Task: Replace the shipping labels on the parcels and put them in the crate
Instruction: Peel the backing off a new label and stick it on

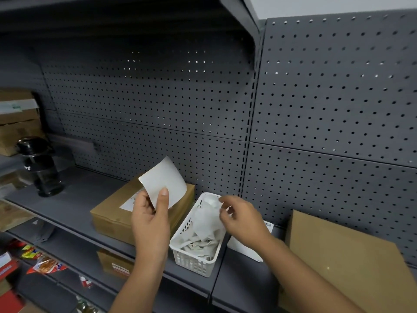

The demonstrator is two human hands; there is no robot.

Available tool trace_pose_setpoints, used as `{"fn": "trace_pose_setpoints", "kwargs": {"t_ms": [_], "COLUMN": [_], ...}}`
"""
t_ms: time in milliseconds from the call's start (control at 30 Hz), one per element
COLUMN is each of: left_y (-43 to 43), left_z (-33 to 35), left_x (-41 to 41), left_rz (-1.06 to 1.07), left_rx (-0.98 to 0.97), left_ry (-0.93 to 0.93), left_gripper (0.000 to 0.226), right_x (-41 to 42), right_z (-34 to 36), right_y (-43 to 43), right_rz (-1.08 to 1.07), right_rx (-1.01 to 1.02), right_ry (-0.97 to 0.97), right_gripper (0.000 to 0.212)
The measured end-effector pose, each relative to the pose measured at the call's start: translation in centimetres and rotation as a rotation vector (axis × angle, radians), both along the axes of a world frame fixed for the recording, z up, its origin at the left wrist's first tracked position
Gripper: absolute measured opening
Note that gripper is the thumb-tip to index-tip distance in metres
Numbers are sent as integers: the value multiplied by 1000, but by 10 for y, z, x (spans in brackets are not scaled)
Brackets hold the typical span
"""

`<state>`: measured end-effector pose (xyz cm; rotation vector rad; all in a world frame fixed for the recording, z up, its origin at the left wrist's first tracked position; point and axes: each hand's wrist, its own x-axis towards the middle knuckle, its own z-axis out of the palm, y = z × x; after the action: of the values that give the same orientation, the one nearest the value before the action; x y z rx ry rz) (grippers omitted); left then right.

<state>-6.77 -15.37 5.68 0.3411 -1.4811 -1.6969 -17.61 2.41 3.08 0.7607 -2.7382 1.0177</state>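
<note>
left hand (150, 222) pinches a white paper label (162, 179), right hand (243, 220) a white scrap (213, 203). press the label flat on the brown cardboard parcel (108, 211) behind the fingers.

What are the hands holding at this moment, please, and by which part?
The left hand pinches a white label by its lower edge. The right hand seems to pinch crumpled white paper at its top, over the basket.
</note>
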Motion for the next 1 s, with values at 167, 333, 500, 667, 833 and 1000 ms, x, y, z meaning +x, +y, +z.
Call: {"fn": "trace_pose_setpoints", "kwargs": {"t_ms": [167, 333, 500, 667, 833, 1000], "left_y": [29, 76, 124, 160, 194, 222], "left_z": [5, 3, -3, -11, -15, -19], "left_x": [-1, -7, -20, -30, -36, -39], "left_rz": [-39, -113, -139, -136, -193, -232], "left_rx": [-170, -474, -745, -1114, -1307, -1381], "left_ry": [-22, -46, 28, 133, 212, 267], "left_gripper": [10, 16, 24, 37, 50, 58], "right_x": [17, 39, 54, 68, 85, 91], "right_z": [16, 53, 72, 78, 79, 75], "right_y": [49, 93, 136, 170, 197, 223], "right_rz": [-87, -24, -16, -91, -181, -292], "right_rx": [-516, -1012, -1145, -1138, -1089, -1111], "right_ry": [-150, -342, -423, -403, -313, -269], "right_gripper": [18, 23, 28, 38, 27, 16]}}
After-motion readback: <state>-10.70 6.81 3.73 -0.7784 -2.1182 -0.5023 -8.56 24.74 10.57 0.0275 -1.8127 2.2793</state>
